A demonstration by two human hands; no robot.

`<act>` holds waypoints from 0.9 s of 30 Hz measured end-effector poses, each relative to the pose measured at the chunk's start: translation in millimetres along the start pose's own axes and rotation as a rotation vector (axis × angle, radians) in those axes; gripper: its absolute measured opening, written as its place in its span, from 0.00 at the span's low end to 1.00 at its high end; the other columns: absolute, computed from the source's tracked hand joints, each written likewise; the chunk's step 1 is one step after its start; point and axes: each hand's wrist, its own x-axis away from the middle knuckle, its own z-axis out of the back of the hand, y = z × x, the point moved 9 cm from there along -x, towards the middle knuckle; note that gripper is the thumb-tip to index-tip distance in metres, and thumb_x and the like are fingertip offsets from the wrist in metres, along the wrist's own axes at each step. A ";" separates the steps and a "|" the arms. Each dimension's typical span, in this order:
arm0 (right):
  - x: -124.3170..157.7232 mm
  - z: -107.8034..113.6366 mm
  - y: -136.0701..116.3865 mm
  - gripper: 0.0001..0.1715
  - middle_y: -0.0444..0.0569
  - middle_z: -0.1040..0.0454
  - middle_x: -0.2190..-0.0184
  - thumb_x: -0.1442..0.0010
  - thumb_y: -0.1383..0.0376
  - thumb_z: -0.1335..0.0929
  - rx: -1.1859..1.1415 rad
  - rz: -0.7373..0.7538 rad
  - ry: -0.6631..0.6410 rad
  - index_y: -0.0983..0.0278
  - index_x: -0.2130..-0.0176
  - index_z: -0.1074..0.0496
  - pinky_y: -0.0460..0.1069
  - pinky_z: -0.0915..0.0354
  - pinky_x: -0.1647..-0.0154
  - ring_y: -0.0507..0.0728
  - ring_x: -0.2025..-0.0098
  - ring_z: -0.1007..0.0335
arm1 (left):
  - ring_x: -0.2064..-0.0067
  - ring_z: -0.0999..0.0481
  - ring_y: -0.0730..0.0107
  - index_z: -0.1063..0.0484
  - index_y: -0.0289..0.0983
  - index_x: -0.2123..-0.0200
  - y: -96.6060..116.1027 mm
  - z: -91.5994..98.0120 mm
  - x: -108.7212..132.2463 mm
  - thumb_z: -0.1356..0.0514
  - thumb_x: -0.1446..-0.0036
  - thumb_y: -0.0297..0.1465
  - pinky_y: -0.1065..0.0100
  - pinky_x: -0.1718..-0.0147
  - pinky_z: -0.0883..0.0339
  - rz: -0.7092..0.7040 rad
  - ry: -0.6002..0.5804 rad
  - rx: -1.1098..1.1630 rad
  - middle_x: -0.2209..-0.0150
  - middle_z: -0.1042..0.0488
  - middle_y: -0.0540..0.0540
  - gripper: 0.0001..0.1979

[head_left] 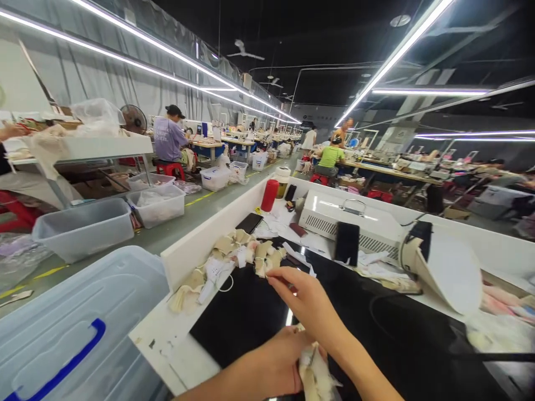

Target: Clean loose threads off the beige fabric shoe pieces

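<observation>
In the head view, a cream cloth [310, 379] is held over the black panel [225, 317] by the left hand [278, 356], whose fingers are curled closed around it. The right hand [311, 298] is reached farther forward, its thumb and forefinger brought nearly together at the near edge of a cloth bundle [264, 259] (whether anything is pinched cannot be told), with a red bottle [270, 195] stood beyond.
</observation>
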 end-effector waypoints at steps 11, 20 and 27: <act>102.5 30.8 69.8 0.17 0.46 0.21 0.60 0.32 0.50 0.34 0.100 -0.241 -0.028 0.55 0.55 0.21 0.50 0.28 0.59 0.59 0.61 0.24 | 0.63 0.20 0.64 0.23 0.31 0.61 1.7 -14.8 12.8 0.47 0.29 0.48 0.64 0.56 0.30 0.117 0.015 0.203 0.66 0.21 0.42 0.25; 116.4 7.9 75.3 0.16 0.49 0.23 0.57 0.37 0.60 0.33 0.173 -0.191 0.049 0.58 0.51 0.25 0.57 0.31 0.51 0.63 0.54 0.27 | 0.61 0.21 0.65 0.25 0.30 0.60 12.5 -15.0 19.5 0.29 0.46 0.28 0.66 0.56 0.31 0.036 -0.054 0.179 0.64 0.22 0.43 0.12; 122.4 9.2 101.7 0.20 0.45 0.24 0.61 0.42 0.58 0.33 -0.012 -0.380 0.090 0.56 0.50 0.26 0.52 0.32 0.55 0.59 0.61 0.28 | 0.61 0.21 0.62 0.26 0.29 0.60 11.0 -16.5 15.6 0.36 0.53 0.24 0.65 0.58 0.32 0.047 -0.093 0.166 0.64 0.23 0.41 0.14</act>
